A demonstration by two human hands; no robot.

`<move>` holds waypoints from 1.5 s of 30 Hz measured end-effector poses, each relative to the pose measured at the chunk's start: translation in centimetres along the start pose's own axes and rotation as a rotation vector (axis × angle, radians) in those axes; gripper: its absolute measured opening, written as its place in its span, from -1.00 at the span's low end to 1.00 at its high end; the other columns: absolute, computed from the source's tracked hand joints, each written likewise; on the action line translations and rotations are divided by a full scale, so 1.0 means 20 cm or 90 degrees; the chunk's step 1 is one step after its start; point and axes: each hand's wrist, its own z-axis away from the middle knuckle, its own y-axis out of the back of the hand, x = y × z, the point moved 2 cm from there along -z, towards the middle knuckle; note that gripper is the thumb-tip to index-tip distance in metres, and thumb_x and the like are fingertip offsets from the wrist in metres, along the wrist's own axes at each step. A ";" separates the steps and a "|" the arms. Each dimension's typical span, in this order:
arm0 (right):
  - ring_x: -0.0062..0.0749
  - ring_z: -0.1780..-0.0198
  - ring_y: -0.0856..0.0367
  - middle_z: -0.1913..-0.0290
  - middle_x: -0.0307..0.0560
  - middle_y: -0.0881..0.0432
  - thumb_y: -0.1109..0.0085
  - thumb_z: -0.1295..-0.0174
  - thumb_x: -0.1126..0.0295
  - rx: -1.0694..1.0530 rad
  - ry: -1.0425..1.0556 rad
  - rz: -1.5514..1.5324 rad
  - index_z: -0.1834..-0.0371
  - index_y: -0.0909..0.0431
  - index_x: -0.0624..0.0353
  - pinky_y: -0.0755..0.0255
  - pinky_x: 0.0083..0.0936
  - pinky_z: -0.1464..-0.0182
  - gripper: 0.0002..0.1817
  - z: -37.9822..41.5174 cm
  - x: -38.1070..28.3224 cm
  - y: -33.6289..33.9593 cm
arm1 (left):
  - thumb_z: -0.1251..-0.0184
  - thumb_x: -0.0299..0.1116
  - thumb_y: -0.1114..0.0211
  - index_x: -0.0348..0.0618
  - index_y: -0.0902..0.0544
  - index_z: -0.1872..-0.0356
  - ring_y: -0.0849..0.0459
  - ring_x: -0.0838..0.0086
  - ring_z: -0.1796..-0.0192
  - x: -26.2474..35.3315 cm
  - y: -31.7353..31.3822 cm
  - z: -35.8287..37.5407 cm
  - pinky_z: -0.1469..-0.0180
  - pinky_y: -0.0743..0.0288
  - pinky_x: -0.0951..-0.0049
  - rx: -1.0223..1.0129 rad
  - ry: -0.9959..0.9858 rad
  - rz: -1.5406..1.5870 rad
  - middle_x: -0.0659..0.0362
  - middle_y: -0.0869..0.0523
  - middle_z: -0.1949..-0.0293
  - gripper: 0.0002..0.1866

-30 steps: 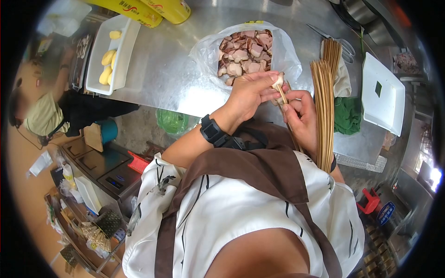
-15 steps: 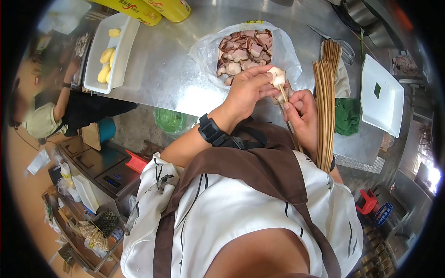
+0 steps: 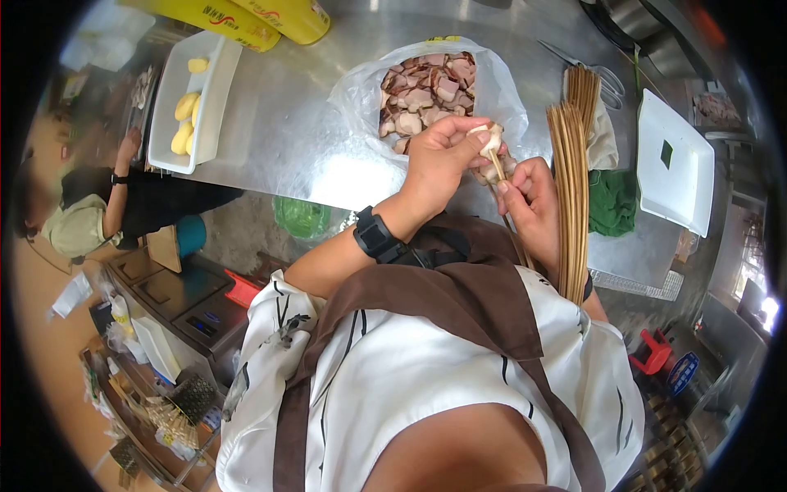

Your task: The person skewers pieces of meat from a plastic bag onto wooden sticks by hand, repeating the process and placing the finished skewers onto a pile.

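My left hand (image 3: 437,162) pinches a pale slice of meat (image 3: 492,140) between thumb and fingers, with a bamboo skewer's upper end at it. Lower on that bamboo skewer (image 3: 498,172), my right hand (image 3: 534,201) grips the stick with thumb and curled fingers. Another piece of meat (image 3: 490,173) shows beside the stick between the two hands. Just beyond them lies a clear plastic bag (image 3: 352,102) filled with cut meat pieces (image 3: 422,97). A thick bundle of bamboo skewers (image 3: 567,197) stands close along the right side of my right hand.
Scissors (image 3: 608,82) and a green cloth (image 3: 611,201) lie to the right, near a white tray (image 3: 656,184). On the left, a white tub (image 3: 215,123) holds several yellow pieces. Yellow containers (image 3: 291,16) stand at the back. A person (image 3: 82,217) works at far left.
Both hands stay at the same spot, the pinched meat turning slightly. The view has shifted a little, and the other person's arm at the left has moved slightly.
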 end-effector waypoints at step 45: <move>-0.75 0.64 -0.18 0.64 -0.30 -0.25 0.03 -0.10 0.67 0.060 0.086 0.218 0.37 -0.22 0.19 -0.07 -0.72 0.62 -0.83 0.01 -0.03 0.04 | -0.19 -0.51 -0.22 -0.22 -0.53 0.11 -0.60 0.57 0.22 -0.03 -0.05 0.06 0.20 -0.54 0.55 -0.063 0.045 0.007 0.17 -0.64 0.21 -0.77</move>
